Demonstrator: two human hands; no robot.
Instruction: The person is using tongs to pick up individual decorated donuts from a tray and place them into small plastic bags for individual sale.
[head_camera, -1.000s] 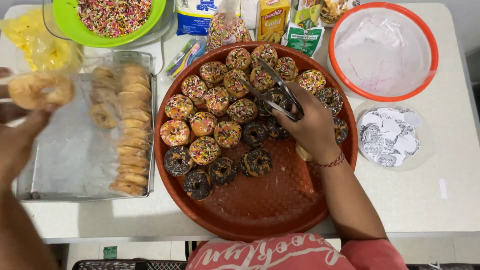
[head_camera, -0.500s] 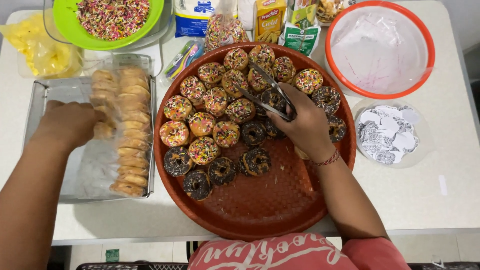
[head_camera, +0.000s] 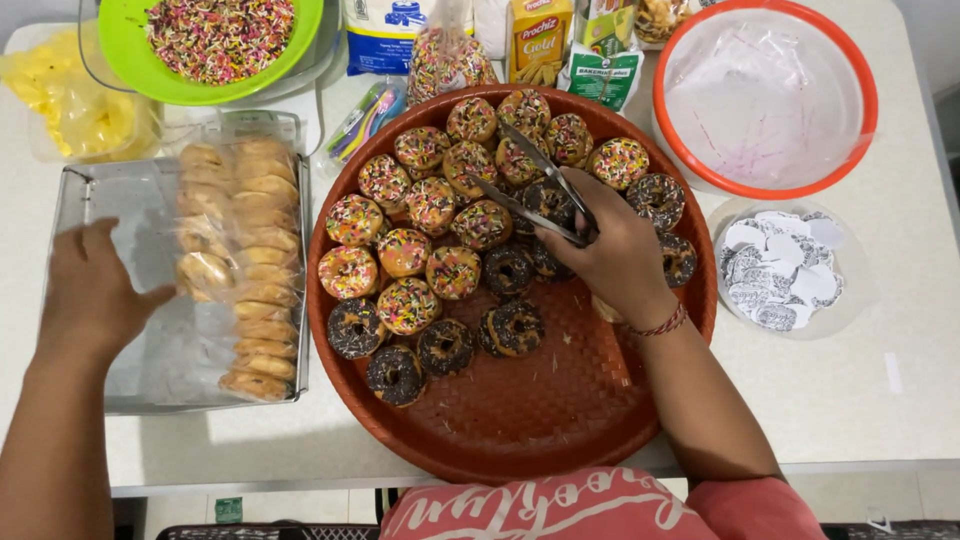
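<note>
Right hand (head_camera: 615, 255) grips tongs (head_camera: 535, 190) over the donut tray (head_camera: 560, 420); left hand (head_camera: 95, 290), spread flat, rests on the left pan (head_camera: 150, 385).

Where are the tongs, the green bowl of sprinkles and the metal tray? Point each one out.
tongs (head_camera: 530, 185): head view, on the metal arms above the doughnuts.
green bowl of sprinkles (head_camera: 125, 50): head view, on its left rim.
metal tray (head_camera: 75, 195): head view, on its bare left part.
</note>
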